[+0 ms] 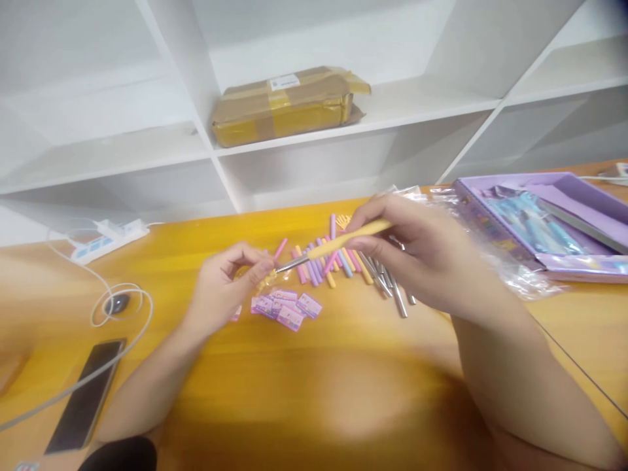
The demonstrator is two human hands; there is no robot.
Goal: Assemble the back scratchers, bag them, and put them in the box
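Observation:
In my right hand (417,245) is a yellow-handled rod (338,245), the handle pinched between thumb and fingers. Its slim metal end slants down to the left and reaches the fingertips of my left hand (228,281). There the left thumb and fingers are closed around the tip, with a small blurred yellow piece (267,281) just below them. Behind the rod lies a pile of coloured tubes (316,268) in pink, purple, yellow and blue. Several metal rods (398,299) lie under my right hand. Small pink and purple cards (289,315) overlap in front.
A purple open box (579,190) with plastic-wrapped items stands at the right, beside clear plastic bags (524,278). A phone (86,399), a cable (150,320) and a power strip (110,241) are at the left. A taped parcel (289,108) rests on the white shelf.

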